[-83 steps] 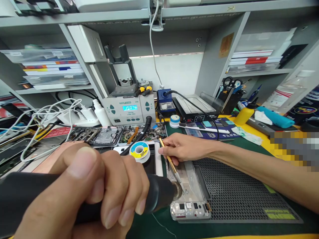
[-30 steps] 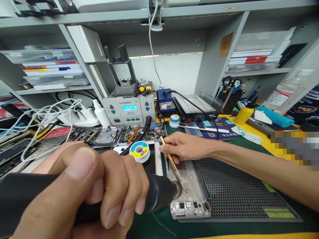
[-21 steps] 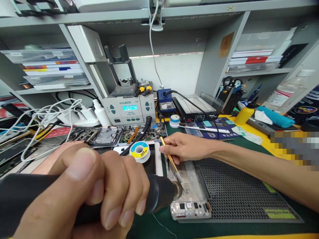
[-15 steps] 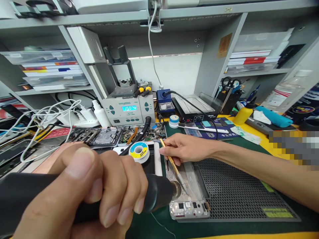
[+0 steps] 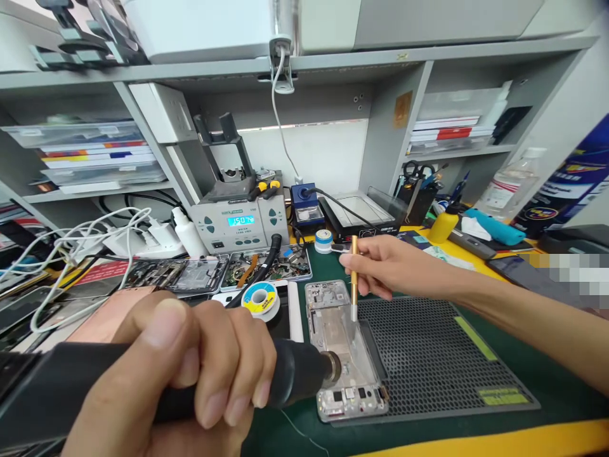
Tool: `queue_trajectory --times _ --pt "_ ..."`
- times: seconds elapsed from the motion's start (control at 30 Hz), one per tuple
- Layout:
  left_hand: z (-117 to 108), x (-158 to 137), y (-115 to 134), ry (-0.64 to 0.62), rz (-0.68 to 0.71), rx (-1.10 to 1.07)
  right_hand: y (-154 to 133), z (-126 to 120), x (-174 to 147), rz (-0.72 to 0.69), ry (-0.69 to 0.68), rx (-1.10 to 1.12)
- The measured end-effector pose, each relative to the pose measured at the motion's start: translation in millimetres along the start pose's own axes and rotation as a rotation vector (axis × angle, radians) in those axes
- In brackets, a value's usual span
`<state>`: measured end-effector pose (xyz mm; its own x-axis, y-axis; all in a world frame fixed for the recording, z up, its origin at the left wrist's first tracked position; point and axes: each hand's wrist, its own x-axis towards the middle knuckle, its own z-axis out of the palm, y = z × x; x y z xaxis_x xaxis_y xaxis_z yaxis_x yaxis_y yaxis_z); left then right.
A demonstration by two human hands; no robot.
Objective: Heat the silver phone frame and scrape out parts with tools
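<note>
My left hand is wrapped round the black handle of a hot air gun. The gun's metal nozzle points right, over the lower part of an opened phone frame. Between thumb and fingers, my right hand pinches a gold-handled craft knife. The knife stands almost upright, its tip down at the right side of the frame's bare recess. Whether the tip touches the frame I cannot tell. Small modules line the frame's near end. Beneath its right part lies a black perforated mat.
A solder spool rests on a white phone to the left. Behind stand a hot air station with a lit display, a round jar and a flat heating plate. Tangled white cables lie at the left.
The knife has swung from a slant to nearly upright, and my right hand has shifted right. The knife tip has moved up the frame, away from the nozzle. My view has tilted up.
</note>
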<state>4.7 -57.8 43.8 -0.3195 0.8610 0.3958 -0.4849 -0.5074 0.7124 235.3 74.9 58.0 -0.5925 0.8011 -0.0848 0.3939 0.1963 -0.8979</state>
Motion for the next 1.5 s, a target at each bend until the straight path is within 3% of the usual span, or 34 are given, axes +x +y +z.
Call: queue_trajectory --times 0.23,0.43,0.7,1.27,1.5 --pt "16 -2 -1 0.022 0.033 0.055 26 -7 -36 0.059 0.19 0.127" --pt "19 -2 -3 0.121 0.023 0.06 40 -4 -35 0.095 0.244 0.272" --pt "24 0 -2 0.191 0.023 0.075 55 -12 -36 0.034 0.362 0.343" --pt "46 4 0 0.179 0.043 0.111 50 6 -39 0.03 0.297 0.354" --pt "52 7 -9 0.15 0.031 0.1 46 9 -43 -0.025 0.175 0.289"
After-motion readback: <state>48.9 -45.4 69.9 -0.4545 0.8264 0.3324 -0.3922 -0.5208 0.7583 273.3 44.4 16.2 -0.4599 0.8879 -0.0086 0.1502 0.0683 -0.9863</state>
